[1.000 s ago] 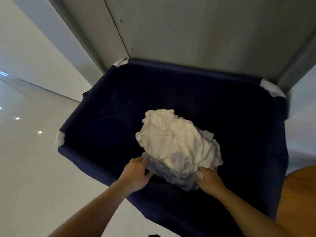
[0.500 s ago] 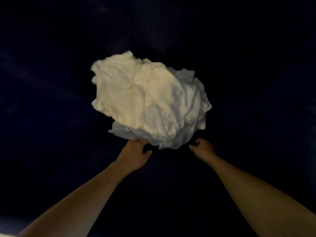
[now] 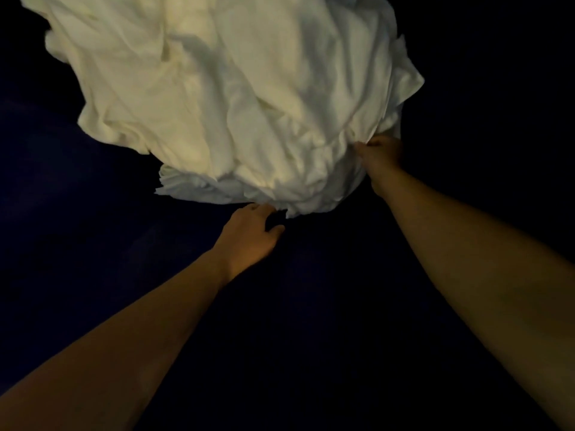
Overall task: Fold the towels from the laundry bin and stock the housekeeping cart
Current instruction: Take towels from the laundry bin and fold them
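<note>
Both hands are gripping the crumpled white towel pile (image 3: 236, 101) inside the navy laundry bin (image 3: 93, 306): left hand (image 3: 249, 234) clutching its near edge, right hand (image 3: 381, 154) pinching its right side.

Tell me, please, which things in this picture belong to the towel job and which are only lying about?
Belong to the job:
white towel heap
dark blue laundry bin holding it
left hand, at the heap's lower edge
right hand, gripping the heap's right side

Only lying about:
nothing else is visible

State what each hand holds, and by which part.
Right hand pinches the white towel pile at its right edge. Left hand touches its lower edge; a grip cannot be told.
</note>
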